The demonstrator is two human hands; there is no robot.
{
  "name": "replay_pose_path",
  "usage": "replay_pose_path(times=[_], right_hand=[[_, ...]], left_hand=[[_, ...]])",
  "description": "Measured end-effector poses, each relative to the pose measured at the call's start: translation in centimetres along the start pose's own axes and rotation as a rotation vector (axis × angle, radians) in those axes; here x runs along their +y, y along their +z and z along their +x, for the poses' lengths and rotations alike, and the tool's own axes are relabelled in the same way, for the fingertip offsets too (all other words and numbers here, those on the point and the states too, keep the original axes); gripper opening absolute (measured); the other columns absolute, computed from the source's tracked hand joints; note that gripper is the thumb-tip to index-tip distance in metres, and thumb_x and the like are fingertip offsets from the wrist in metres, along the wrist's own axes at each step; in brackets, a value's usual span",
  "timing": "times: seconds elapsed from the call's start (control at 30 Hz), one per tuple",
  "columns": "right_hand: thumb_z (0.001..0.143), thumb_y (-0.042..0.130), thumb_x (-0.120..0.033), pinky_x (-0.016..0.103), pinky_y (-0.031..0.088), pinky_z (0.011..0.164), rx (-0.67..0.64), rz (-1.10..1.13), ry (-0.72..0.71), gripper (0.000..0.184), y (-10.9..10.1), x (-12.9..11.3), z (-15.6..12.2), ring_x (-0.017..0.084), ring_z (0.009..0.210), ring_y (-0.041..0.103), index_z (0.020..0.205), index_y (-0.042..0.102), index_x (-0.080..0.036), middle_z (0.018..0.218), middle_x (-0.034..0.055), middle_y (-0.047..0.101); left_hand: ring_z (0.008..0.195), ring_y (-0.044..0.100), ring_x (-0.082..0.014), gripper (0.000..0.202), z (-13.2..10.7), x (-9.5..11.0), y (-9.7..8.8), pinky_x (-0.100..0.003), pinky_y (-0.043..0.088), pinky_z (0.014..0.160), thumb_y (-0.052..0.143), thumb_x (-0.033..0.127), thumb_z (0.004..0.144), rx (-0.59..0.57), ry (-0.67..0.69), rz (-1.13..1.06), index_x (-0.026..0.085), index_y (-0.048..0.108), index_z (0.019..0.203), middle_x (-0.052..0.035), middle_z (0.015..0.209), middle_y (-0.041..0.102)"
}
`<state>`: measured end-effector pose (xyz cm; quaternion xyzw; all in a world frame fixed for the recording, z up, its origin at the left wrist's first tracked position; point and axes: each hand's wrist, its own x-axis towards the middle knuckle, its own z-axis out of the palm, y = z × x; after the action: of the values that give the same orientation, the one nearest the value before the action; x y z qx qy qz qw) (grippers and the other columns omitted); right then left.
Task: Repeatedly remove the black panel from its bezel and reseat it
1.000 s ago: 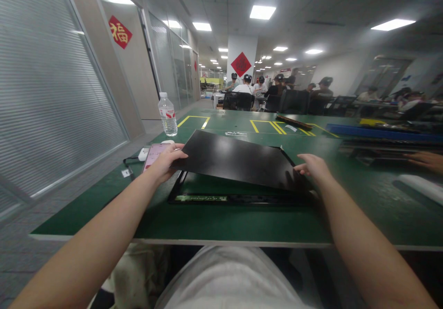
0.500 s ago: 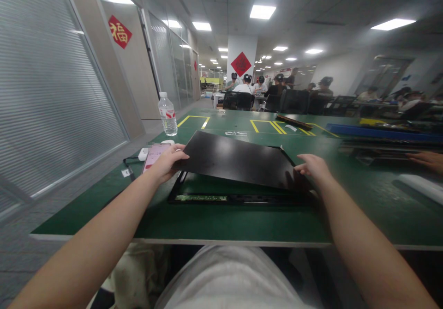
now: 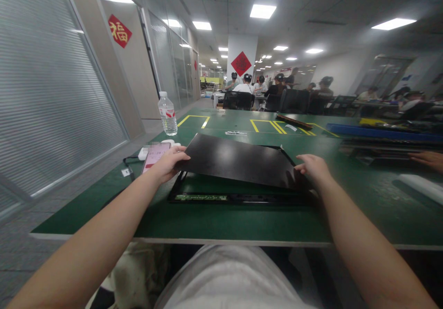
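A thin black panel (image 3: 238, 161) hangs tilted over a black rectangular frame (image 3: 180, 197) that lies flat on the green table (image 3: 221, 221). My left hand (image 3: 168, 163) is closed on the panel's left edge, and my right hand (image 3: 313, 168) is closed on its right corner. The near edge of the panel is lifted off the frame. A narrow green circuit strip (image 3: 200, 198) shows along the frame's front rail.
A pink-screened phone (image 3: 154, 155) and a white charger (image 3: 142, 153) lie left of my left hand. A water bottle (image 3: 167, 114) stands further back. Another person's hand (image 3: 427, 159) rests at the right by stacked trays (image 3: 380, 136). Seated people fill the background.
The panel has dropped slightly toward the frame while both hands keep hold of it; little else has moved.
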<state>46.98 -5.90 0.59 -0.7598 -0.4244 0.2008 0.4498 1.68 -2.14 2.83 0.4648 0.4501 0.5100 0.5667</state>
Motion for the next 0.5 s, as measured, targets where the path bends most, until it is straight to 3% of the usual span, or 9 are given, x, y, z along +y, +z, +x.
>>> replay_pose_path(times=[0.33,0.5], right_hand=[[0.079,0.056,-0.042,0.029,0.044,0.058,0.006,-0.139,-0.038,0.033,0.1,0.9,0.8,0.017,0.056,0.060,0.097,0.071,-0.019,0.071,0.0061,0.074],[0.078,0.057,-0.042,0.029,0.045,0.058,0.000,-0.185,-0.055,0.034,0.1,1.4,1.4,0.018,0.058,0.062,0.099,0.071,-0.019,0.074,0.0065,0.075]], left_hand=[[0.059,0.066,-0.0183,0.036,0.2,-0.5,0.5,-0.025,0.051,0.052,0.074,0.008,0.048,0.109,-0.076,0.026,0.018,0.061,0.081,0.0010,0.063,0.068],[0.055,0.067,-0.0194,0.030,0.0,-0.6,0.8,-0.027,0.053,0.050,0.077,0.008,0.052,0.098,-0.096,0.066,0.017,0.062,0.077,-0.0017,0.061,0.069]])
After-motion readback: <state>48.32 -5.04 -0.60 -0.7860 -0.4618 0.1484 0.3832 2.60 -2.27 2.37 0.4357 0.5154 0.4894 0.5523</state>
